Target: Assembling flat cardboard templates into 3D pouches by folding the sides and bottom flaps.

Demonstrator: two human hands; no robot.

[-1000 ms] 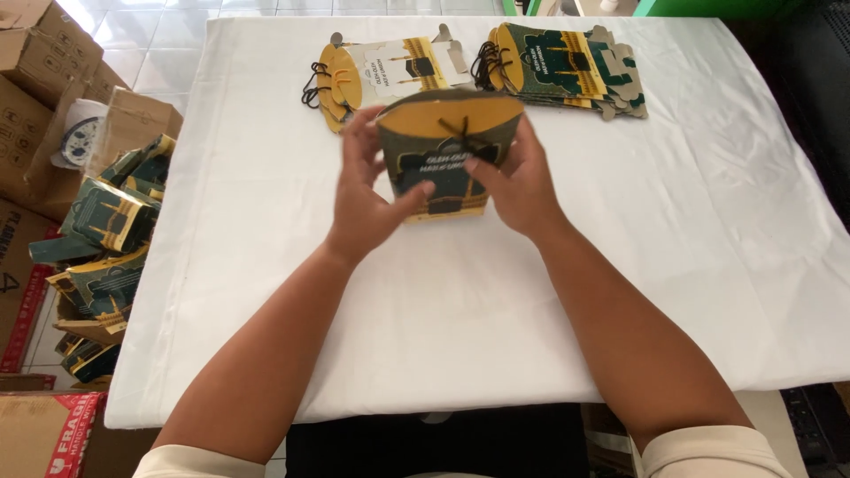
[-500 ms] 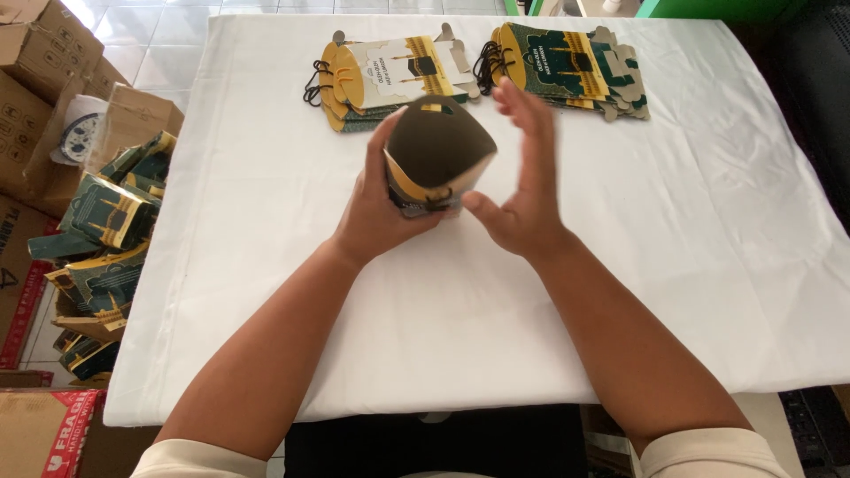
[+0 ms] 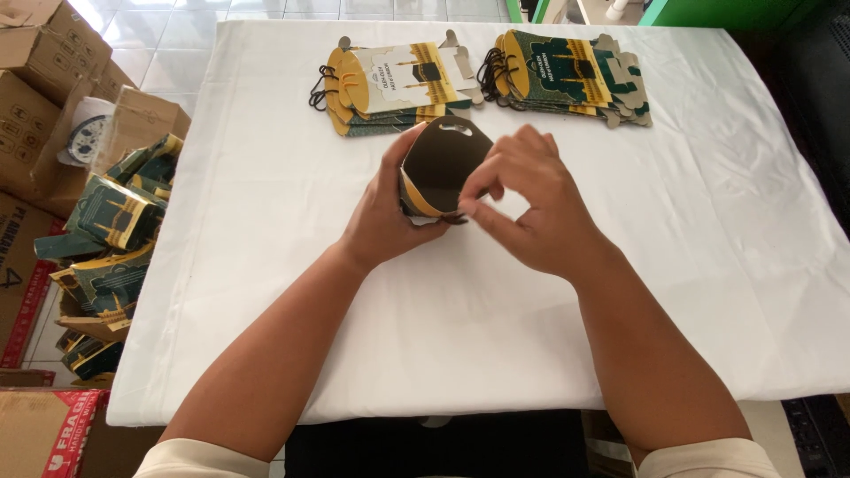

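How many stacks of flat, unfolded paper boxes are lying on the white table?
2: a yellow-and-white stack at the table's far edge, and a dark green stack just right of it, beyond both hands.

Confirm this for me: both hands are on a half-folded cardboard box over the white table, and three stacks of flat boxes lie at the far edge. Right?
Not quite. The head view shows two stacks, not three: a yellow-fronted stack and a dark green stack. The rest holds: the left hand and right hand are on the cardboard box over the white table.

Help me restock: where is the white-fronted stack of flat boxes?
The white-fronted stack lies at the table's far edge, left of the green stack.
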